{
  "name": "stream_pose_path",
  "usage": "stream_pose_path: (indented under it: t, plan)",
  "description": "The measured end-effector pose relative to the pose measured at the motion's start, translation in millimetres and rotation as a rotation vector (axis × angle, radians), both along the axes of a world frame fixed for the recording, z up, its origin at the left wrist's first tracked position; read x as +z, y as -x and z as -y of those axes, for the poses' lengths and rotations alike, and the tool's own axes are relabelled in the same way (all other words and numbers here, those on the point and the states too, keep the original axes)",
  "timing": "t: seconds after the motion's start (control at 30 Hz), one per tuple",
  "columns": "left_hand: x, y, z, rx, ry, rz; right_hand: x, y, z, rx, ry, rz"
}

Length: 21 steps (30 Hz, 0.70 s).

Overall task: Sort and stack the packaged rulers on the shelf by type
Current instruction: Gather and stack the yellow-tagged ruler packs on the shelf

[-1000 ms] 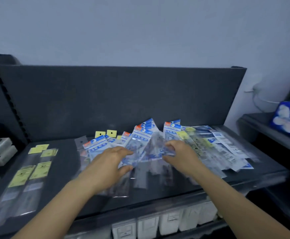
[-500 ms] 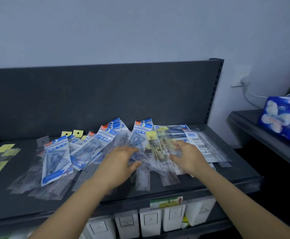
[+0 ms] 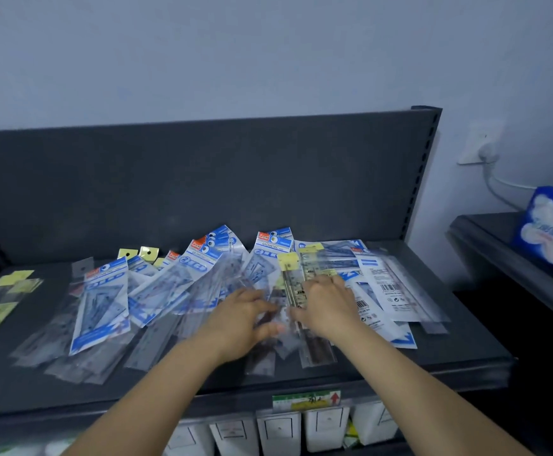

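1. Head view: a dark shelf [image 3: 433, 357] has packaged rulers [image 3: 176, 291] fanned out messily from the middle to the right.
2. Blue GEOMETRIC set packs [image 3: 100, 307] overlap left of centre. White-backed packs [image 3: 387, 284] lie at the right, and yellow-label packs [image 3: 15, 278] sit well apart at the far left.
3. The left hand [image 3: 245, 320] rests on clear packs in the middle, fingers spread, grip open, a bit blurry.
4. The right hand [image 3: 327, 304] is just beside it, lying over the yellow-header ruler packs [image 3: 290, 263] with fingers curled down. Can't tell if the grip actually pinches one.
5. A tissue pack [image 3: 551, 225] sits on the side shelf, and white boxes [image 3: 324, 426] are below.
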<state>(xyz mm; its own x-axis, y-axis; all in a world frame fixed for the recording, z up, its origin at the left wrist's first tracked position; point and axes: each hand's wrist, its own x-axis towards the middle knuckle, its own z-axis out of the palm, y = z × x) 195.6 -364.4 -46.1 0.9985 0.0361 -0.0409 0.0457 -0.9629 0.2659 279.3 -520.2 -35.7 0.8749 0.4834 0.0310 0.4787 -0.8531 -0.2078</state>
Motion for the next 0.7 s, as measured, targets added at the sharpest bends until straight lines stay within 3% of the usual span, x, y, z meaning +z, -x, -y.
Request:
stream_pose_path:
  t: [0.1, 0.4, 0.53, 0.7]
  plan:
    - [-1, 2, -9, 0.000, 0.097, 0.064, 4, -5, 5, -0.011, -0.017, -0.038]
    - [1, -6, -16, -0.012, 0.009, 0.210, 2, -7, 17, -0.078, -0.140, -0.107]
    - [10, -21, -1, -0.016, 0.117, 0.244, -1, -8, 22, -0.157, -0.135, -0.141]
    - [11, -44, 22, 0.042, 0.367, 0.112, 4, -10, 20, -0.206, -0.206, -0.096]
